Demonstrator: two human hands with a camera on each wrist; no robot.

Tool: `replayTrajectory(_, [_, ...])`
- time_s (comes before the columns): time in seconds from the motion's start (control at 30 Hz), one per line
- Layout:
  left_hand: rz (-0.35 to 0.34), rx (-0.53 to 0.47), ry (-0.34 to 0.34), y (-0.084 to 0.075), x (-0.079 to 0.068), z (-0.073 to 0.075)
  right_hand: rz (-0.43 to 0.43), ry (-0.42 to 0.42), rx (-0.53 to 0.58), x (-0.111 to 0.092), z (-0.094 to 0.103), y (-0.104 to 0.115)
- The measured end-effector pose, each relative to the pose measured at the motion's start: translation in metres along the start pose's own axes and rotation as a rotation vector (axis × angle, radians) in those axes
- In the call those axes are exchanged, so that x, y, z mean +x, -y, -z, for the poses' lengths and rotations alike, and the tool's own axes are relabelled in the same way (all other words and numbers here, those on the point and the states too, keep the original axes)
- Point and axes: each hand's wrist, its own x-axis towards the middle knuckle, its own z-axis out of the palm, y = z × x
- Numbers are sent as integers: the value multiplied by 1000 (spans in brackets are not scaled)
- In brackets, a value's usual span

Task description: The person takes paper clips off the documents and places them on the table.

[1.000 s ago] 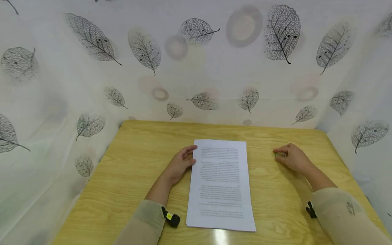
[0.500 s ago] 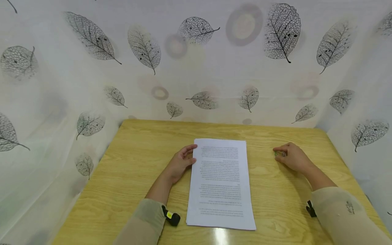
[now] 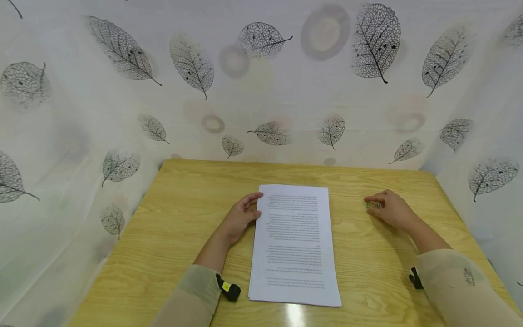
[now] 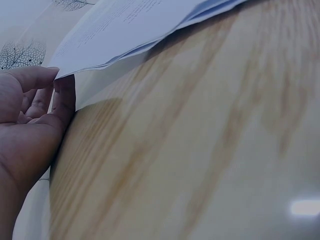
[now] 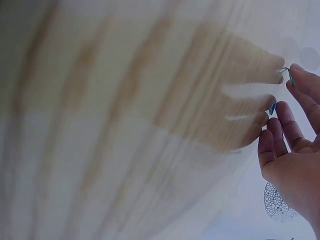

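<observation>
A stack of printed paper (image 3: 296,245) lies on the wooden table with its text upside down to me. My left hand (image 3: 240,219) touches the stack's left edge near the far corner, thumb and fingertips spaced along it. In the left wrist view its fingertips meet the corner of the sheets (image 4: 120,30). Off to the right, my right hand (image 3: 393,211) pinches a small green wire piece, like a paper clip (image 5: 291,77), between thumb and index finger. A small blue piece (image 5: 272,108) sits at another fingertip of that hand, close over the tabletop.
The wood-grain table (image 3: 180,195) reaches to a white cloth backdrop (image 3: 261,100) with printed leaves, which also hangs at both sides. Black wrist devices (image 3: 229,290) show by the sleeves. Light glares off the table's near edge.
Both hands and the paper stack keep their places. The head view has shifted only very slightly.
</observation>
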Motion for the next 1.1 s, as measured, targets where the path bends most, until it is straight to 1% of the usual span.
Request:
replayTrajectory(0.53, [7, 0, -11, -2, -2, -2, 16, 7, 26, 2, 0, -7])
replayTrajectory(0.7, [2, -1, -10, -1, -1, -2, 11, 3, 16, 2, 0, -7])
replayTrajectory(0.9, [-1, -5, -10, 0, -1, -2, -1, 0, 8, -1, 3, -3])
replayTrajectory(1.1, [-1, -16, -9, 4, 2, 0, -19, -8, 31, -7, 13, 5])
